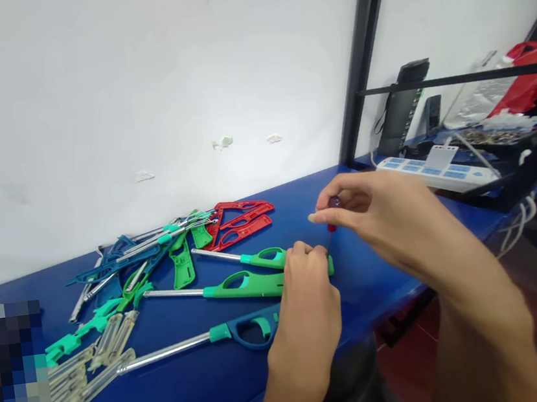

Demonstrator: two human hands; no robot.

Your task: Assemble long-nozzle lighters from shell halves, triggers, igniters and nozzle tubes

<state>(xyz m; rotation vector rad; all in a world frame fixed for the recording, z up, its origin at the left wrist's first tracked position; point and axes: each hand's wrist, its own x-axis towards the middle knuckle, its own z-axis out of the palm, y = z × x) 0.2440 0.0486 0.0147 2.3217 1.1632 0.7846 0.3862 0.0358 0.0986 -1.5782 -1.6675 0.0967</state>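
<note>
My right hand [372, 208] pinches a small screwdriver [332, 227] by its dark purple-red handle. Its thin shaft points down at the handle end of a green gas lighter [264, 259]. Closed over that lighter's handle, my left hand [309, 294] presses it to the blue table and hides part of it. In front of it lie a second green lighter [244, 287], partly under my left hand, and a blue lighter [250, 329] with a teal trigger. All three metal barrels point left. Where the screwdriver tip meets the lighter is too small to make out.
Red handle shells [246, 220], loose metal barrels [141, 246], teal plastic parts [77, 334] and clear fuel tanks [104, 377] are heaped on the left of the blue table [189, 393]. A black frame post [360, 53] and a white power strip [441, 170] stand right.
</note>
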